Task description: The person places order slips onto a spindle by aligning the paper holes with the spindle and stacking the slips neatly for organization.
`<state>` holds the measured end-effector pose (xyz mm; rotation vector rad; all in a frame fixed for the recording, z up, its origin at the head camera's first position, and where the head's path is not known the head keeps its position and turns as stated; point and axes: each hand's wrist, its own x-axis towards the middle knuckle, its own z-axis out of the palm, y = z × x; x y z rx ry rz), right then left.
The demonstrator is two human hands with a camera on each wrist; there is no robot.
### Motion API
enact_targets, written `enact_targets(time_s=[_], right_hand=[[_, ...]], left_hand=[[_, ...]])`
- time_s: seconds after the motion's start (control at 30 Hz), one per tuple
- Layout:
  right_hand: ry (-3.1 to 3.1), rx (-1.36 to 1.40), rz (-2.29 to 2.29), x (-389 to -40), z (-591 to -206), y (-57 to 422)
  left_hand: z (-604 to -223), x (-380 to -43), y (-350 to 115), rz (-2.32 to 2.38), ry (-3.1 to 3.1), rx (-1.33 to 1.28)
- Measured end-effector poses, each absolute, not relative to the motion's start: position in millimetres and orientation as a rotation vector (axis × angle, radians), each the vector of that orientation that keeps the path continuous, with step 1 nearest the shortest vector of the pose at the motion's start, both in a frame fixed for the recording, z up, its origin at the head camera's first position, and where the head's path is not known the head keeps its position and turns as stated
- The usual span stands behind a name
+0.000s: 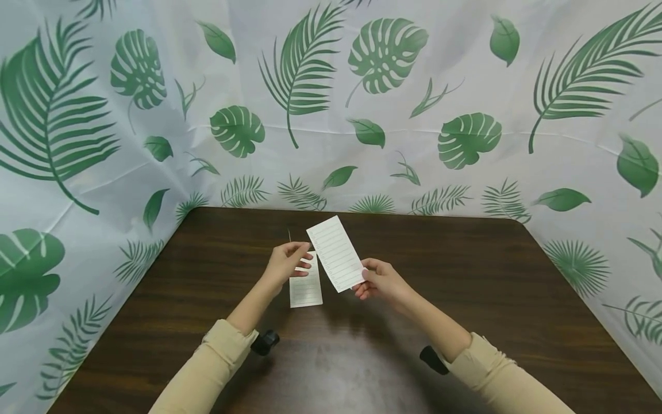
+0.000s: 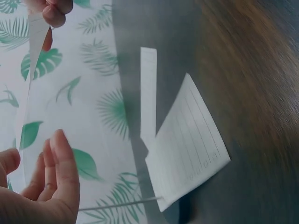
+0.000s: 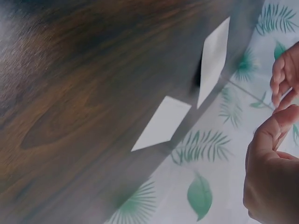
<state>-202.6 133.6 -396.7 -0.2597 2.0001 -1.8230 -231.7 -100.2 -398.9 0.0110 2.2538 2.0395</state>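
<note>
In the head view my right hand (image 1: 380, 280) pinches a white lined paper slip (image 1: 336, 253) by its lower right corner, tilted above the table. At that slip's left edge is my left hand (image 1: 287, 261), its fingers loosely extended in the left wrist view; contact with the slip is unclear. Below the left hand lies another lined slip (image 1: 306, 290), pierced near one edge by a thin upright metal spike (image 2: 121, 203). The spike's tip rises behind the left hand. Something black (image 3: 198, 77), perhaps the base, shows under the pierced slip.
A further white slip (image 3: 162, 123) lies flat on the dark wooden table (image 1: 465, 276), hidden behind the held slip in the head view. Leaf-printed white cloth (image 1: 320, 161) stands along the table's back and sides. Black devices (image 1: 265, 342) sit at both wrists.
</note>
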Motion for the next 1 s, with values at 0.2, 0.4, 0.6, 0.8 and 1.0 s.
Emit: enact_targets(time_s=[0.2, 0.4, 0.6, 0.8, 1.0], right_hand=[[1.966, -0.278, -1.837, -196.6, -399.8, 125.6], [1.937, -0.323, -1.858, -196.7, -400.3, 119.1], [2.084, -0.298, -1.806, -203.7, -391.3, 111.1], [2.278, -0.260, -1.684, -216.7, -382.4, 99.9], [2.345, -0.215, -1.599, -229.0, -376.4, 84.5]], left_hand=[[-399.6, -231.6, -93.1, 2.183, 2.188, -0.050], [-397.4, -231.5, -94.9, 2.184, 2.196, -0.066], [-383.5, -238.4, -105.3, 2.079, 2.263, -0.049], [-369.6, -244.0, -112.4, 1.906, 2.332, 0.005], [-359.3, -248.5, -117.6, 1.831, 2.362, -0.012]])
